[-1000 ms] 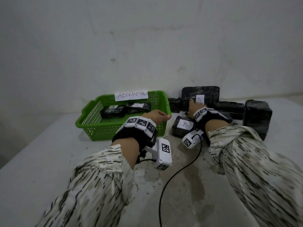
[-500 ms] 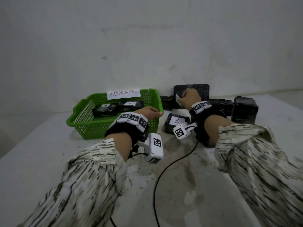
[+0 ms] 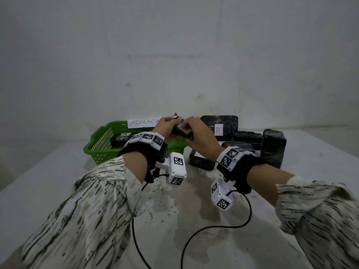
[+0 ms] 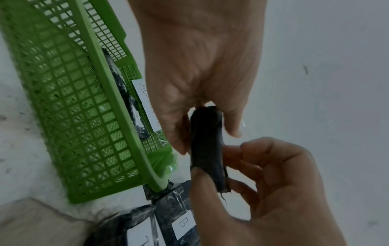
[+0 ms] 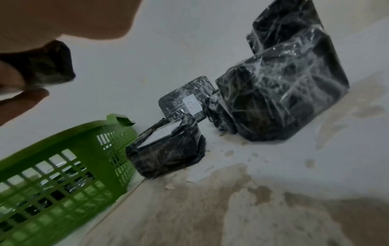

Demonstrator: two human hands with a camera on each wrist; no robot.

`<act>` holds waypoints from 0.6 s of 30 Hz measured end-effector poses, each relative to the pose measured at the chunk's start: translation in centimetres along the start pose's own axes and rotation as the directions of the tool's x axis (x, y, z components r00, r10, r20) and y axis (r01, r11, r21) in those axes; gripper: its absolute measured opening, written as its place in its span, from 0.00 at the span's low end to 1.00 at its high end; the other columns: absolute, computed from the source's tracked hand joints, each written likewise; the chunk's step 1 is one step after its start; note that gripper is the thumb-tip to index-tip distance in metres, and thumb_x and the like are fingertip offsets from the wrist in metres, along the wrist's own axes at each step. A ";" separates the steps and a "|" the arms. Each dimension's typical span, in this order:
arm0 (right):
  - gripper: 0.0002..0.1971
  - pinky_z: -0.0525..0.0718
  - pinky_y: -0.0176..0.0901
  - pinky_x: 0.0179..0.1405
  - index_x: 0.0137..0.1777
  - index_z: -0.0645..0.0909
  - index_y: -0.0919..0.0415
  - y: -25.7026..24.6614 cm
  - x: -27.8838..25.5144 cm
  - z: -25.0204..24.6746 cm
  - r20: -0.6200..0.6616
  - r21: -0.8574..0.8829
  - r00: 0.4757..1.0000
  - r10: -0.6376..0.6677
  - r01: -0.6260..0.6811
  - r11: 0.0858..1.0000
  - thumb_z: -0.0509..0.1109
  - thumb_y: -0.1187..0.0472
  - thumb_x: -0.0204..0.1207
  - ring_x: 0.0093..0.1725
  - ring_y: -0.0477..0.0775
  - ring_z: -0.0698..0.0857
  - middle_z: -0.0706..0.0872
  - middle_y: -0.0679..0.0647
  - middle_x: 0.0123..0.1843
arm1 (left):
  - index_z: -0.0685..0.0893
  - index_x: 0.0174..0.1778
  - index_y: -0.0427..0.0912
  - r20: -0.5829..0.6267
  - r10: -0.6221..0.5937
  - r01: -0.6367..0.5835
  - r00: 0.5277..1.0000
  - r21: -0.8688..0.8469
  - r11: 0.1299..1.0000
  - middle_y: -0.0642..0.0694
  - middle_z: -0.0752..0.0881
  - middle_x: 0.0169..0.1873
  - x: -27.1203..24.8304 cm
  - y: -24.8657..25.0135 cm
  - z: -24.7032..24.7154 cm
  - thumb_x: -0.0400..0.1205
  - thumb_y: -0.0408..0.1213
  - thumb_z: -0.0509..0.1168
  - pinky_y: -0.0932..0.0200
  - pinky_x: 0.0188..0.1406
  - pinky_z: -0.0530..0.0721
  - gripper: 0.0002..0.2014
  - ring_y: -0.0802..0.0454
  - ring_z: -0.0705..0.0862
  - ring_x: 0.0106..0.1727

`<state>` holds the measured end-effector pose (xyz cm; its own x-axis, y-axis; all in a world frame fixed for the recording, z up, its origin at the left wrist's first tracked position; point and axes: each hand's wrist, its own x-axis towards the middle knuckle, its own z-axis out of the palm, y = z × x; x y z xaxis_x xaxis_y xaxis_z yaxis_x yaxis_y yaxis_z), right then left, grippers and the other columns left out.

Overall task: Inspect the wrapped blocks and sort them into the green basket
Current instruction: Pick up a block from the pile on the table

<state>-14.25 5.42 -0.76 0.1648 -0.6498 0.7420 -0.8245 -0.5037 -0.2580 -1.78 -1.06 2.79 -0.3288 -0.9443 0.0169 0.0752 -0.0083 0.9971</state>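
Both hands hold one small black wrapped block (image 3: 181,131) (image 4: 207,149) (image 5: 45,66) in the air, over the right end of the green basket (image 3: 101,140) (image 4: 69,103) (image 5: 63,169). My left hand (image 3: 167,126) (image 4: 200,69) pinches its far end between thumb and fingers. My right hand (image 3: 196,133) (image 4: 263,179) grips the near end with curled fingers. The basket carries a paper label reading ABNORMAL (image 3: 144,122) and holds black wrapped blocks (image 3: 120,140). More wrapped blocks stand at the right: one marked B (image 3: 219,125) (image 5: 185,99) leans on the wall, another (image 3: 200,160) (image 5: 166,149) lies beside the basket.
Larger wrapped blocks (image 3: 273,147) (image 5: 280,99) stand at the right by the wall. Black cables (image 3: 213,228) run from the wrist cameras over the stained white tabletop (image 3: 184,210). The white wall (image 3: 174,65) closes off the back.
My right hand has lifted a small block out of the pile by the wall. My left hand rose from the basket's front rim to meet it, and both now hold it above the basket.
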 end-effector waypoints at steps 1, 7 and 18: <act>0.14 0.77 0.50 0.44 0.51 0.78 0.70 -0.4 -0.2 0.0 -0.006 -0.004 0.999 -0.034 0.034 0.999 0.72 0.69 0.64 0.47 0.64 0.79 0.82 0.63 0.48 | 0.76 0.61 0.35 -0.027 0.017 -0.017 1.000 -0.011 1.000 0.39 0.81 0.46 -0.1 -0.1 -0.2 0.84 0.33 0.62 0.59 0.36 0.88 0.11 0.45 0.82 0.44; 0.22 0.80 0.47 0.54 0.68 0.69 0.62 -1.3 1.2 0.3 0.050 0.472 0.779 0.624 -0.569 0.673 0.62 0.48 0.82 0.63 0.58 0.76 0.73 0.60 0.65 | 0.76 0.68 0.31 -0.038 0.158 -0.157 0.987 0.033 0.987 0.43 0.81 0.41 -0.9 -1.1 -0.7 0.81 0.20 0.61 0.58 0.48 0.84 0.19 0.49 0.82 0.42; 0.23 0.78 0.36 0.15 0.67 0.73 0.64 -0.9 1.3 1.8 0.224 0.498 0.742 0.632 -0.644 0.580 0.55 0.45 0.85 0.43 0.59 0.85 0.84 0.65 0.58 | 0.76 0.71 0.39 0.048 0.133 -0.128 0.990 -0.107 0.986 0.35 0.82 0.61 -2.0 -2.0 -0.1 0.81 0.22 0.61 0.56 0.52 0.87 0.21 0.45 0.84 0.53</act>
<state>-12.28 4.00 -0.66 -0.2777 -0.9277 0.2493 -0.3148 -0.1573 -0.9360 -1.20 0.78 0.78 -0.3606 -0.9200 0.1534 0.2173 0.0770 0.9731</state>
